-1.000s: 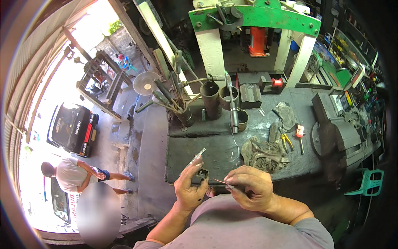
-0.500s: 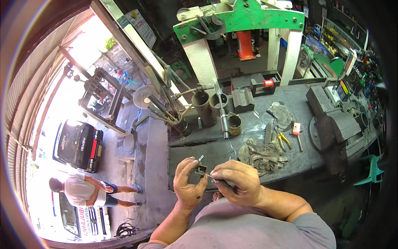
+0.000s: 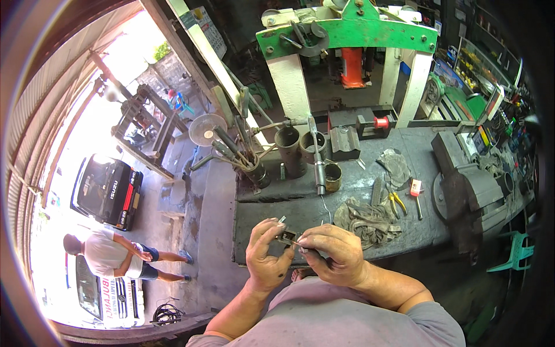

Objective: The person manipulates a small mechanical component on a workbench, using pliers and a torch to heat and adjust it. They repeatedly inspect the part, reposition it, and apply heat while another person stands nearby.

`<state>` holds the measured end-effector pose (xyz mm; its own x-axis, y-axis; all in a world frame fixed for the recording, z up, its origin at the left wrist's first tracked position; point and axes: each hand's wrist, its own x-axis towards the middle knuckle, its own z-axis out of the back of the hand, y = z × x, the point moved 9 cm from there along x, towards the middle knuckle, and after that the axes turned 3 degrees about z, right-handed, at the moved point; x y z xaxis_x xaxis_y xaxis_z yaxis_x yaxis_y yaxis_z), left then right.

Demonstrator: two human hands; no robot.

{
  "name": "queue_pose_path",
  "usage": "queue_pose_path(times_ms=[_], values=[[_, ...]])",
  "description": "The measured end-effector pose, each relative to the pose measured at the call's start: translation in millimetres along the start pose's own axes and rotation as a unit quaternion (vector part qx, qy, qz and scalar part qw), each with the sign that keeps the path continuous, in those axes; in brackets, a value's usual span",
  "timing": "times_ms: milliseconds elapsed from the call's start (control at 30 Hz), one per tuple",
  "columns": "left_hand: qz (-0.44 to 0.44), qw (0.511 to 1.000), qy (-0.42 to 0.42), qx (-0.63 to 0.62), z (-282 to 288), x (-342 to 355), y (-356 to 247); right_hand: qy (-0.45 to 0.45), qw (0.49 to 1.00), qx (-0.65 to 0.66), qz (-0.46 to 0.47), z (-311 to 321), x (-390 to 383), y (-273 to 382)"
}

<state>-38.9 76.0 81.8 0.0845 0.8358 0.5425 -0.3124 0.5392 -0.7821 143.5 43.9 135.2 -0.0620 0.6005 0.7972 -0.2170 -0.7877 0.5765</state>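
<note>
In front of my chest, my left hand (image 3: 267, 257) is closed on a small dark metal part (image 3: 287, 236) with a box-like opening, its fingers on the upper left side. A short shiny tab (image 3: 282, 219) sticks out above those fingertips. My right hand (image 3: 336, 254) pinches a thin copper-coloured strand (image 3: 296, 243) between thumb and fingers, close against the metal part. Whether the strand is joined to the part I cannot make out. Dark smudges mark both hands, which are held over the near edge of the workbench (image 3: 254, 217).
On the bench lie crumpled rags (image 3: 367, 222), yellow-handled pliers (image 3: 398, 203) and a hammer-like tool (image 3: 417, 199). Metal cans (image 3: 291, 153) and a tin (image 3: 333, 177) stand behind. A vise (image 3: 471, 185) is at right, a green press frame (image 3: 352, 36) beyond. Left, a person (image 3: 115, 254) stands near vehicles.
The whole scene has shifted slightly in view as my head moved. Both hands keep their hold, and my right fingertips remain at the small metal part.
</note>
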Motion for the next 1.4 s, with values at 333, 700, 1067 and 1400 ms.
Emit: queue_pose_path(times_ms=[333, 700, 1067, 1400], values=[[-0.008, 1.0, 0.001, 0.005, 2.4, 1.1, 1.4, 0.023, 1.0, -0.02, -0.006, -7.8, 1.0, -1.5], [-0.012, 1.0, 0.004, 0.007, 2.9, -0.6, 0.0, 0.038, 0.999, -0.032, -0.01, -13.1, -0.8, -3.4], [-0.005, 1.0, 0.002, -0.002, 2.0, -1.8, 2.7, 0.041, 0.998, -0.039, -0.008, -12.2, -2.1, -1.6], [-0.004, 1.0, 0.003, 0.003, 1.3, -4.2, 3.3, 0.048, 0.998, -0.048, -0.009, -12.9, -3.7, -0.8]])
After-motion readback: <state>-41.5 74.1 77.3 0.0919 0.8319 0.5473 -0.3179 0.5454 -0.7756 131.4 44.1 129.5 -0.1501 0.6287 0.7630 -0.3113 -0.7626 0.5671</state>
